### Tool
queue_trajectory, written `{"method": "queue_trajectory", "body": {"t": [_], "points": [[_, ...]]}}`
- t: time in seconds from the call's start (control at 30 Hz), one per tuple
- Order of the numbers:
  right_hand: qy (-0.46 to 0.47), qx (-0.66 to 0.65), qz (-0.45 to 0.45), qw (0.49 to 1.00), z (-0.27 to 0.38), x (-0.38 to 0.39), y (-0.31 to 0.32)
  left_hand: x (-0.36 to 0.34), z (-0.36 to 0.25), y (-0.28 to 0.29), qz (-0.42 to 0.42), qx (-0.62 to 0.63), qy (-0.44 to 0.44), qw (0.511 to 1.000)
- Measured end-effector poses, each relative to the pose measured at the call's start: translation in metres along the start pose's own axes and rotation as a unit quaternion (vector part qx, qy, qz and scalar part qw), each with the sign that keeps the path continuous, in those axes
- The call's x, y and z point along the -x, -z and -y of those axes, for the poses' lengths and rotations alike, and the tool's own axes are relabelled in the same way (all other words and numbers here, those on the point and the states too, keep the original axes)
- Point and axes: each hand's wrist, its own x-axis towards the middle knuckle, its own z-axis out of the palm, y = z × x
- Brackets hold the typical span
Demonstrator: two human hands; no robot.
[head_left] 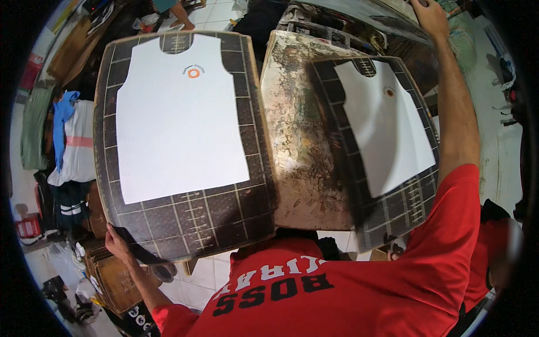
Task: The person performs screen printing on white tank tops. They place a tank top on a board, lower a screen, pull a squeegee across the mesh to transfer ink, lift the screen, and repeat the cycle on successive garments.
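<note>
My left hand [118,245] is closed on the lower left edge of a dark board [168,224] marked with pale grid lines. Flat on that board lies a white cut shirt panel [179,123] with a small orange ring-shaped print on its chest. My right arm reaches up to the far right, where my right hand [432,18] grips the edge of a greyish frame [387,23], partly cut off by the picture's rim. A second gridded board [387,216], slightly blurred, carries another white panel [387,135] with a similar print, half in shadow.
A paint-stained board [297,135] stands between the two gridded ones. Another person's hand [396,250] shows at the right board's lower edge, beside a red sleeve [477,269]. Sacks [78,140] and cardboard [112,281] crowd the left. A bare foot [182,19] is at the back.
</note>
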Motion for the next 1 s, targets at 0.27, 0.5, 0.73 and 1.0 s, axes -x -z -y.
{"method": "queue_trajectory", "body": {"t": [0.27, 0.5, 0.73, 1.0], "points": [[-0.04, 0.04, 0.041, 0.998, -0.002, -0.006, 0.002, 0.139, -0.092, -0.105, 0.195, 0.075, 0.053, 0.977], [-0.036, 0.049, 0.035, 0.998, 0.002, -0.017, 0.004, 0.213, -0.166, -0.173, 0.443, -0.025, -0.059, 0.894], [-0.014, -0.008, 0.041, 0.999, 0.002, -0.032, -0.003, 0.253, -0.201, -0.175, 0.52, -0.122, -0.07, 0.843], [0.003, -0.052, 0.043, 0.998, -0.007, -0.037, 0.011, 0.25, -0.211, -0.185, 0.511, -0.09, -0.051, 0.853]]}}
